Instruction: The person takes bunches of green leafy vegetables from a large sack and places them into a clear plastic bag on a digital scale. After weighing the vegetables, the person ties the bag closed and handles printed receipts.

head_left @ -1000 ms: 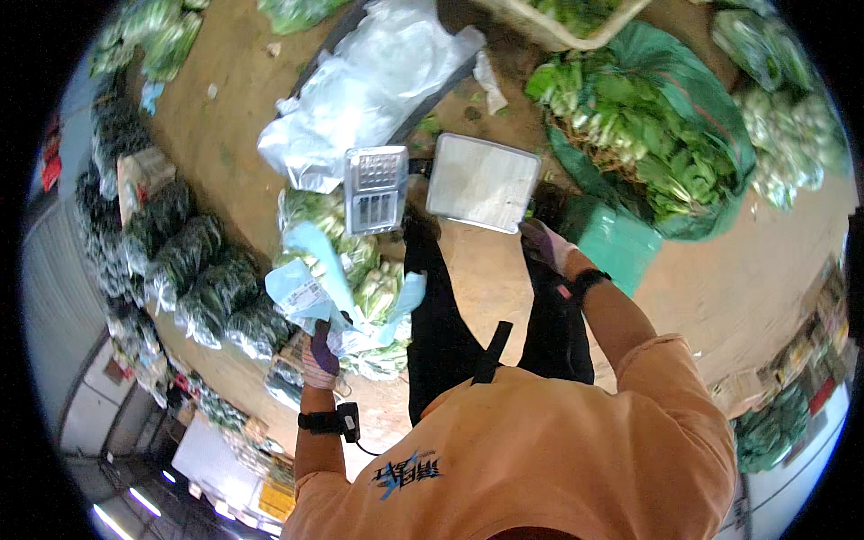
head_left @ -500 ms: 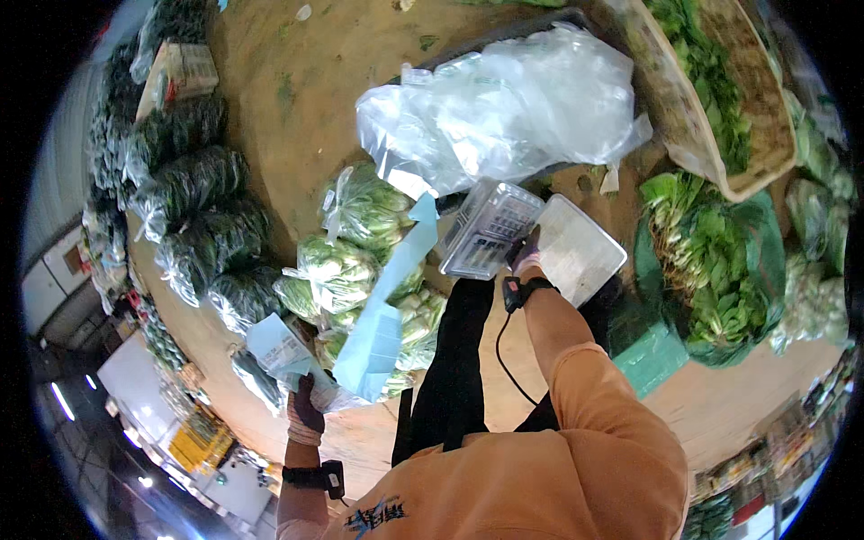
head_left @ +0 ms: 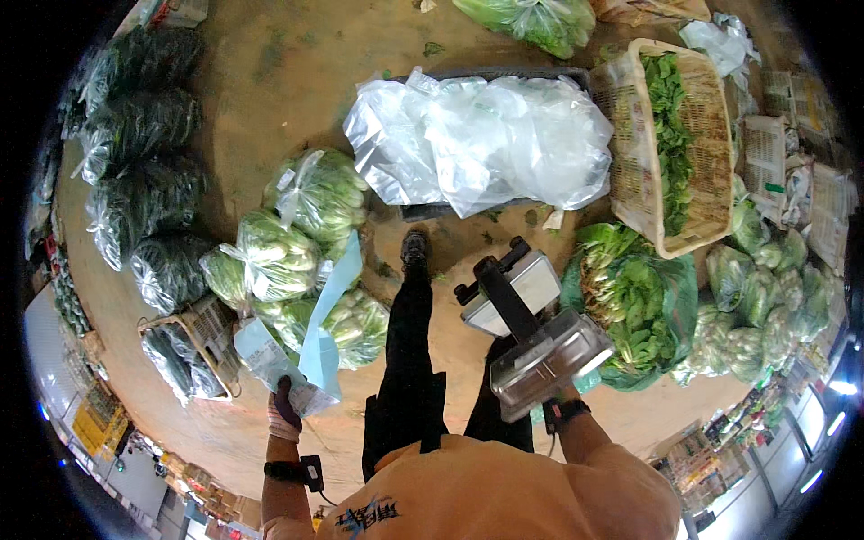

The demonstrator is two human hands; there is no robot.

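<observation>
My left hand [head_left: 285, 408], in a glove, is closed on a bunch of light blue paper strips and a white label sheet [head_left: 317, 346] that stick up over the bagged greens. My right hand [head_left: 555, 407] is mostly hidden under a small electronic weighing scale [head_left: 531, 337], which it holds lifted off the ground and tilted in front of my body. The scale's flat pan faces away from me and its clear-covered keypad box sits nearest my wrist. My dark trouser legs and one shoe [head_left: 414, 247] show below, between the two hands.
A pile of clear plastic bags [head_left: 486, 135] lies on a dark crate ahead. A woven basket [head_left: 711, 117] with greens stands to the right, above an open green sack of leafy greens [head_left: 684, 306]. Bagged cabbages [head_left: 288, 252], dark bagged greens [head_left: 135, 189] and a small crate [head_left: 211, 324] lie left.
My right hand reached to the scale on the ground, took hold of it and lifted it up toward my body. My left hand kept the blue strips. The view swung.
</observation>
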